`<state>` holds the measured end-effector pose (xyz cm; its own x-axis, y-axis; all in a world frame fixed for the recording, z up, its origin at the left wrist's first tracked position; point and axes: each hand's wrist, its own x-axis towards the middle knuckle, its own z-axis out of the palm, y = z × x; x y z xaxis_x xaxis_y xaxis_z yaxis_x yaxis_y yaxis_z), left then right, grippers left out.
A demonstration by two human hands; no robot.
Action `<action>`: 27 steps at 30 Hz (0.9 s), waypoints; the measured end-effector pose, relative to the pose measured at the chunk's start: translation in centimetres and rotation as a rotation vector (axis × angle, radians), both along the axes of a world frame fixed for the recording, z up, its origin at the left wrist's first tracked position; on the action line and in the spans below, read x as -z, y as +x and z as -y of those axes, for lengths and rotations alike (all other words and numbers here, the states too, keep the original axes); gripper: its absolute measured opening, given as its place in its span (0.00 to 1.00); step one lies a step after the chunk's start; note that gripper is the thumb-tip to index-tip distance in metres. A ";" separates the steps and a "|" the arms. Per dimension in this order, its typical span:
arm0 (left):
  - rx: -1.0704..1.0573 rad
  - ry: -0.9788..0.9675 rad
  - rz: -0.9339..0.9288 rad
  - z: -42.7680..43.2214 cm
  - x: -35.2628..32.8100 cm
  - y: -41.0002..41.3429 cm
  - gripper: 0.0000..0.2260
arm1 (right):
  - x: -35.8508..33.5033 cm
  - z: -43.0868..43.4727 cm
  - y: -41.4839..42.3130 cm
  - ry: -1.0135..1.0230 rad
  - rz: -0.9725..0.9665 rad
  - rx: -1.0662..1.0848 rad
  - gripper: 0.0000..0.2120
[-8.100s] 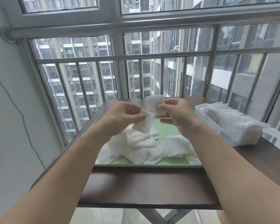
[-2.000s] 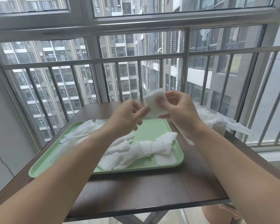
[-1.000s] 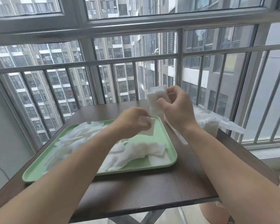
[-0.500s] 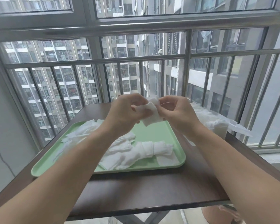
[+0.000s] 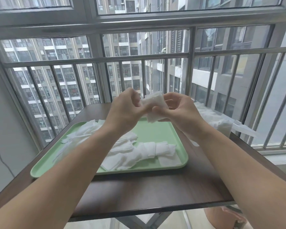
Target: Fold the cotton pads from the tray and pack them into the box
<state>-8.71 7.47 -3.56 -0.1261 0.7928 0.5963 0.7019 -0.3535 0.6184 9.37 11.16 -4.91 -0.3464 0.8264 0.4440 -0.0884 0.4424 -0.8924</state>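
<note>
A high-rise apartment's enclosed balcony: a glazed window (image 5: 155, 12) with a metal railing (image 5: 96, 59) faces residential tower blocks (image 5: 56, 76), and a small dark tabletop (image 5: 149, 192) stands against it.

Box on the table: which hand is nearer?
Right. The right hand holds a pad close beside the box; the left hand grips the same pad farther away, above the tray.

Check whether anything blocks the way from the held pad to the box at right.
Nothing visible does. Left hand and right hand pinch the cotton pad above the tray; the box stands open to its right, partly behind the right wrist.
</note>
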 end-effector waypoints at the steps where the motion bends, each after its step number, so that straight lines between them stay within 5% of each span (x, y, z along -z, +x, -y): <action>1: 0.030 -0.038 0.054 0.1 0.1 -0.1 0.18 | 0.0 0.0 0.1 -0.005 -0.025 0.017 0.18; 4: 0.133 -0.219 0.133 0.4 0.4 -0.1 0.12 | 0.1 -0.4 0.1 0.050 -0.024 0.203 0.14; 8: 0.274 -0.459 -0.247 0.3 1.4 0.0 0.03 | 0.3 -0.9 0.1 0.167 0.061 0.422 0.12; 12: 0.396 -0.638 -0.411 0.5 2.3 1.5 0.17 | 0.2 -0.6 0.0 0.218 0.124 0.428 0.11; 19: 0.391 -0.648 -0.454 0.1 2.4 2.4 0.23 | 0.2 -0.5 0.0 0.237 0.135 0.422 0.11; 24: 0.350 -0.586 -0.554 0.0 2.1 2.3 0.11 | 0.1 -0.6 0.2 0.219 0.125 0.418 0.10; 27: 0.329 -0.564 -0.493 0.2 2.2 1.8 0.13 | 0.1 -0.7 0.2 0.200 0.139 0.424 0.10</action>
